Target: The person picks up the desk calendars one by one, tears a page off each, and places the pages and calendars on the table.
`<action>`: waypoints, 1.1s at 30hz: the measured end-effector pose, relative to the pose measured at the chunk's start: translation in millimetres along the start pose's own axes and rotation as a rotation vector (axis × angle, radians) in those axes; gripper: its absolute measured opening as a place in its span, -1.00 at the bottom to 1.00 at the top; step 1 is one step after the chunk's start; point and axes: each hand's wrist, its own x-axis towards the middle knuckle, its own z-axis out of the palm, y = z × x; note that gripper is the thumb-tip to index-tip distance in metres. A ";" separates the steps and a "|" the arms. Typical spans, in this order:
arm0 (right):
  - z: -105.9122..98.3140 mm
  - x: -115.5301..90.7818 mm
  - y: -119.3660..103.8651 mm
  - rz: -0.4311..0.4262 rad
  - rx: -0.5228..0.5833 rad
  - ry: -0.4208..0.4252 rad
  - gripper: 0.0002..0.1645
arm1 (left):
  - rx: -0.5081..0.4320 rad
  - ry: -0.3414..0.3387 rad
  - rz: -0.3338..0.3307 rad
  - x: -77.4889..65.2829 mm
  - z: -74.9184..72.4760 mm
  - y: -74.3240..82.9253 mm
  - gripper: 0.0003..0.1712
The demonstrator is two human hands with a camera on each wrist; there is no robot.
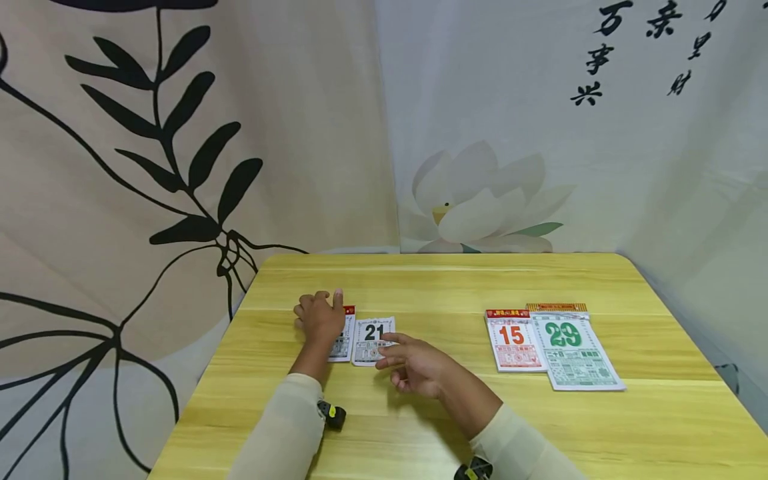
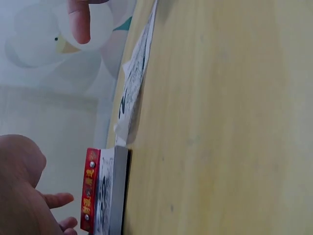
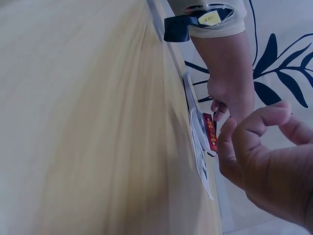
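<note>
On the left half of the table lies a thick tear-off calendar (image 1: 343,340) with a red header strip, partly hidden by my left hand (image 1: 320,319). That hand is at its upper left, and the left wrist view shows its fingers (image 2: 59,199) extended beside the red strip (image 2: 90,188). A loose calendar page (image 1: 372,341) marked 21 lies just right of the calendar, its edges slightly lifted in the left wrist view. My right hand (image 1: 420,367) is at the page's right side with loosely bent fingers; the fingertips overlap the page's edge in the head view.
Two more calendars lie on the right half of the wooden table (image 1: 444,287): one showing a red 15 (image 1: 513,341), the other a larger green 29 (image 1: 579,353) that overlaps it. A printed cloth backdrop (image 1: 324,133) hangs behind the table's far edge.
</note>
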 end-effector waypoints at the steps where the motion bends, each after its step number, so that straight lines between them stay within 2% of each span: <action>1: -1.5 -0.9 0.0 -0.005 0.002 0.005 -0.10 | 0.004 0.001 0.008 -0.7 1.4 1.3 -0.28; 10: -14.2 -7.0 0.0 -0.089 0.008 0.054 -0.09 | 0.008 -0.020 0.074 -11.6 10.4 12.7 -0.24; 18: -26.2 -13.3 -2.0 -0.146 -0.040 0.180 -0.17 | -0.016 -0.087 0.118 -20.6 18.3 21.0 -0.24; 24: -34.0 -17.9 -2.7 -0.212 -0.177 0.266 -0.15 | 0.027 -0.097 0.138 -26.0 24.8 28.8 -0.20; 33: -54.1 -26.4 -9.3 -0.248 -0.577 0.456 -0.09 | 0.058 -0.117 0.186 -35.7 39.1 48.3 -0.19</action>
